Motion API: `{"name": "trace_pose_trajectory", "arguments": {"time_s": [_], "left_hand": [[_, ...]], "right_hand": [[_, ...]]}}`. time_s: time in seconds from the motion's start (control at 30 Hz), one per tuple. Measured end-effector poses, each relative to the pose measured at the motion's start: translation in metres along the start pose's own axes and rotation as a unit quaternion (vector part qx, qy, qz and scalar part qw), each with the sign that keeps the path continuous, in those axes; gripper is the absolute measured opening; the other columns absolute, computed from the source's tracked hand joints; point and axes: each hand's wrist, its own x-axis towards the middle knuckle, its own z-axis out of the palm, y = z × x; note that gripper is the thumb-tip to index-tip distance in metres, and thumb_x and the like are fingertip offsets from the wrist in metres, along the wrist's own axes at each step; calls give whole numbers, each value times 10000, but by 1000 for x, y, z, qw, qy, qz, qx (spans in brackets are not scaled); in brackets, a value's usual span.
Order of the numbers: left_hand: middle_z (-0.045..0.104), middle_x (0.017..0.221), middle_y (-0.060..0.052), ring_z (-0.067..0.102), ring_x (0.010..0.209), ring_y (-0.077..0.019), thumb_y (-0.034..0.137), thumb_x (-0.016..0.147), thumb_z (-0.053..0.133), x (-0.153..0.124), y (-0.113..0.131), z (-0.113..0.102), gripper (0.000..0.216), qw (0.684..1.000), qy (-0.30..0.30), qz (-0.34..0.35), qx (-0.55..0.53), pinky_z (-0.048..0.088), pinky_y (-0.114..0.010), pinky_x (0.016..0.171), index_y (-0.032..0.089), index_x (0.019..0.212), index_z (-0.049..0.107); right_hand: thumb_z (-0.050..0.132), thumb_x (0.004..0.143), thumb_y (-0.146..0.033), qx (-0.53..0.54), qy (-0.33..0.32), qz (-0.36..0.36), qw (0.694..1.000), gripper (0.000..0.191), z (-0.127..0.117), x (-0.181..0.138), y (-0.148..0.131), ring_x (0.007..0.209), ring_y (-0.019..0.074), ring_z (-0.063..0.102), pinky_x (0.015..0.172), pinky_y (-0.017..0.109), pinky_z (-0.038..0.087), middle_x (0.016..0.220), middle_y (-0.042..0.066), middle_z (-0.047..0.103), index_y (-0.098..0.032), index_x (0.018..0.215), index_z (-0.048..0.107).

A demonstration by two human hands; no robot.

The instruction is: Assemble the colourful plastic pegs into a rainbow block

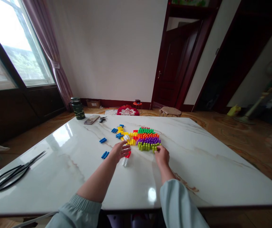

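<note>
On the white marble-patterned table, small rounded plastic pieces like pegs or capsules stand and lie in colour groups. In rows stand green pieces [146,130], orange pieces [147,136], purple pieces [149,140] and olive-green pieces [145,146]. My right hand [162,155] is at the right end of the olive row, its fingertips closed on an olive-green piece [155,148]. My left hand [120,151] hovers with fingers stretched out and nothing visible in it, beside yellow pieces [132,141] and white pieces [126,137]. Red-and-white pieces [126,160] lie just right of it, partly covered.
Blue pieces [105,155] lie scattered on the left. Large black-handled scissors [16,172] rest at the table's left edge. A camouflage flask [77,108], a phone [91,119] and keys [102,119] are at the back left. A stool [170,110] stands beyond the table.
</note>
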Motion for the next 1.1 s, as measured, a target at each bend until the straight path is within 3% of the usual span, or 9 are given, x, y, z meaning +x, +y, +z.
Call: {"name": "trace_pose_trajectory", "arguments": {"time_s": [0.17, 0.37, 0.63, 0.77, 0.87, 1.0, 1.1], "left_hand": [[689, 964, -131, 686, 704, -171, 268, 884, 573, 2, -1, 0, 228, 1000, 15, 22, 11, 558, -274, 611, 131, 1066, 586], [682, 996, -97, 654, 755, -118, 169, 842, 571, 2, 2, -8, 220, 990, 81, 93, 62, 540, -223, 651, 150, 1058, 613], [686, 1002, -120, 662, 835, -170, 167, 790, 570, 11, 0, -22, 288, 953, 104, 146, 243, 543, -271, 677, 132, 1067, 641], [693, 989, -126, 647, 952, -256, 181, 716, 652, 11, -7, -25, 261, 898, 69, 196, 387, 524, -363, 812, 134, 968, 698], [665, 1121, -125, 585, 1107, -294, 228, 641, 747, 6, -13, -22, 391, 842, 21, 246, 481, 433, -405, 988, 171, 1026, 709], [546, 1346, -112, 396, 1327, -335, 352, 491, 865, 0, -22, -18, 749, 770, -54, 287, 567, 300, -430, 1110, 243, 1199, 647], [471, 1418, -133, 267, 1393, -387, 396, 470, 878, -1, -25, -18, 845, 686, -94, 281, 664, 283, -511, 1101, 256, 1256, 603]], "right_hand": [[620, 751, -148, 23, 11, -12, 1000, 189, 12, 3, 2, 868, 198, 664, 742, 249, 454, 952, 72, 723, -191, 923, 684], [600, 738, -100, 56, 13, -22, 998, 209, 19, 3, -1, 879, 196, 679, 792, 251, 467, 925, 76, 734, -172, 923, 666], [596, 753, -115, 75, 49, -3, 996, 244, 4, -1, -10, 912, 220, 674, 780, 285, 474, 996, 113, 714, -145, 992, 635], [579, 767, -163, 110, 67, -51, 990, 207, -5, -12, -30, 813, 193, 661, 742, 284, 467, 970, 76, 708, -180, 964, 642], [571, 766, -183, 146, 44, -103, 983, 179, -6, -24, -51, 747, 166, 644, 714, 267, 468, 947, 57, 705, -185, 925, 655], [572, 791, -208, 135, -15, -144, 980, 166, -6, -39, -70, 744, 154, 641, 707, 255, 469, 959, 55, 706, -180, 918, 675], [617, 784, -218, 75, -104, -145, 981, 134, -6, -46, -75, 817, 169, 658, 730, 251, 461, 940, 46, 723, -195, 891, 696]]}}
